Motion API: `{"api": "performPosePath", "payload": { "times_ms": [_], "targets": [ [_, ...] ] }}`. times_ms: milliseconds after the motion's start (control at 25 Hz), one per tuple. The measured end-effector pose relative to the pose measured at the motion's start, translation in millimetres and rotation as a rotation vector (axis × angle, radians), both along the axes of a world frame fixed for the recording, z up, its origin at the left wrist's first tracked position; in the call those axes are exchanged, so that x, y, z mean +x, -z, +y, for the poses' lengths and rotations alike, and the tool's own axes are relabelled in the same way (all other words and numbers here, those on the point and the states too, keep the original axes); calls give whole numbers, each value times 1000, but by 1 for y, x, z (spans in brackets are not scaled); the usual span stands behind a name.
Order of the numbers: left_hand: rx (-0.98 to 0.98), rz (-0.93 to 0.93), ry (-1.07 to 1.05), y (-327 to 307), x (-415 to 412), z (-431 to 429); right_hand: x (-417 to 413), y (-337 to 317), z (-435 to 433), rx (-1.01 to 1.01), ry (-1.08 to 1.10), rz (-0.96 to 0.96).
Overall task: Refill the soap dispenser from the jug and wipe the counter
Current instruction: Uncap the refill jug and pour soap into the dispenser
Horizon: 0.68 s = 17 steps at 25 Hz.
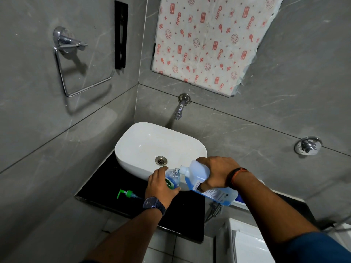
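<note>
The soap dispenser (173,179) stands on the black worktop (182,211) right against the front wall of the basin (133,164), with its neck open. The left hand (161,185) has its grip wrapped round the bottle's body to steady it. The right hand (218,171), at the basin's front right corner, has its grip closed over the top of the jug (207,185). The jug is tipped so that its white spout sits just at the bottle's mouth. From where I stand I cannot make out a stream between them. The mouth looks narrow and the jug is bulky with a good deal of blue liquid in it, so the likeliest trouble is a sudden glug. If the jug tips a touch too far, soap could run down the bottle, over the steadying fingers and onto the worktop in front of the basin. A slick bottle would be harder to hold upright. The left hand also hides much of the bottle, so overfilling is a real chance if the level is not watched. The green pump (127,193) lies loose on the worktop in front of the basin's left side, near the worktop's edge. A careless wrist could knock it to the floor. The wiping has not yet begun.
</note>
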State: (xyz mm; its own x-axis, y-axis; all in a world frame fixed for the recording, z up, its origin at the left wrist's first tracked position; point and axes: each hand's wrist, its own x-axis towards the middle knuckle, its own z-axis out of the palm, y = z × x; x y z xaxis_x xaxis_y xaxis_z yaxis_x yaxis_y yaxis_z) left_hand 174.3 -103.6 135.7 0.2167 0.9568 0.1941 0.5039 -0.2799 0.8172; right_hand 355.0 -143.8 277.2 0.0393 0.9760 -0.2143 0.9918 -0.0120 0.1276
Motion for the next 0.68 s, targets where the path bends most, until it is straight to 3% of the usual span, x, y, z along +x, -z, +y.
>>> {"api": "performPosePath", "payload": {
  "times_ms": [680],
  "targets": [
    [15,0,-13,-3,-3,-4,-4,-6,-4,-24,22,13]
  ]
}}
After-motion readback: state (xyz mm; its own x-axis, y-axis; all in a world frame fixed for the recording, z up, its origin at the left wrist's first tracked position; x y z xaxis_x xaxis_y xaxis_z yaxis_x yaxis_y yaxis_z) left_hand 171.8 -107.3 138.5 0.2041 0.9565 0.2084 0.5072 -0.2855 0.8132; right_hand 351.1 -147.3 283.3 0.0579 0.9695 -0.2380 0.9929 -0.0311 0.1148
